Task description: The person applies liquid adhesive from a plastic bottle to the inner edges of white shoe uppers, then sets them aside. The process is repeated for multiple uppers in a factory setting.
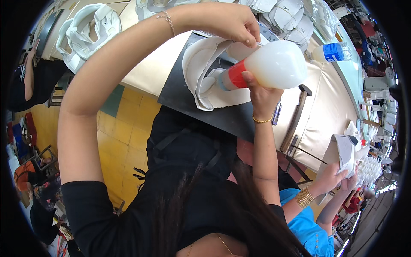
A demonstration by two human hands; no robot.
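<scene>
A curved white padded piece (pixel 195 64), like an unfinished bag or shoe part, stands on a dark board (pixel 171 81) in front of me. My left hand (pixel 239 25) reaches over it from the far side, its fingers closed in a pinch at the piece's upper right edge. My right hand (pixel 264 95) grips a translucent squeeze bottle (pixel 280 64) with a red band round its neck end. The bottle is tilted, bottom up to the right, its narrow end at the inside of the white piece. Pale liquid shows inside the bottle; its tip is hard to make out.
A hammer (pixel 295 122) and a blue pen-like tool (pixel 277 112) lie right of the board on the cream tabletop (pixel 319 111). Beyond are a blue-labelled bottle (pixel 336 52), stacked white pieces (pixel 284 17) and white frames (pixel 90 32). At right, a co-worker's hands (pixel 329 177) hold a white piece.
</scene>
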